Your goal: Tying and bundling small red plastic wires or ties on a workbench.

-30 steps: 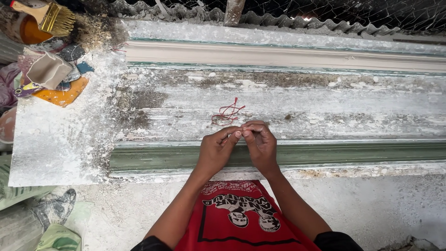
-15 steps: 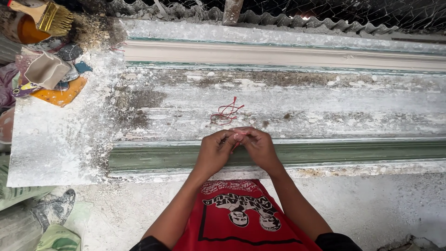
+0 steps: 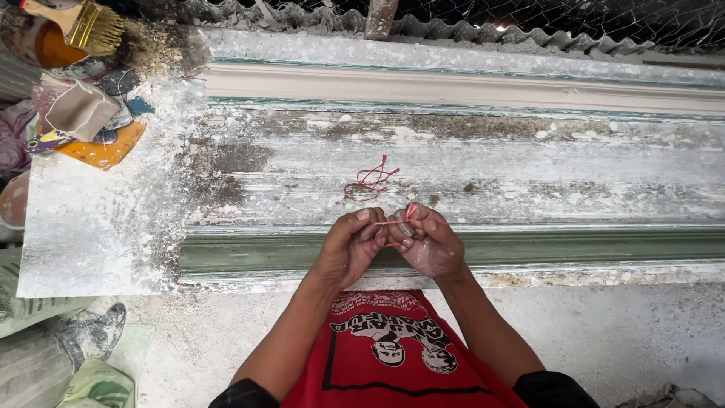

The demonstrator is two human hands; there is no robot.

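Both hands meet over the near edge of the counter (image 3: pixel 483 162), a long dusty white surface with a green moulded strip along its front. The left hand (image 3: pixel 353 245) is curled closed, its fingertips pinching one end of a short red string (image 3: pixel 393 221). The right hand (image 3: pixel 424 242) is also curled closed and pinches the other end, where the string's tip sticks up just above its fingers. The string runs taut and roughly level between the two hands, which touch each other at the knuckles.

Just beyond the hands, farther onto the counter, lies a small loose tangle of red string (image 3: pixel 368 181), apart from the fingers. At the far left end of the counter sit a paintbrush (image 3: pixel 79 23) across an orange-stained pot, a folded tan piece of paper (image 3: pixel 79 109) and an orange scrap (image 3: pixel 102 149). Behind the counter runs corrugated sheet with wire mesh (image 3: pixel 574 19).
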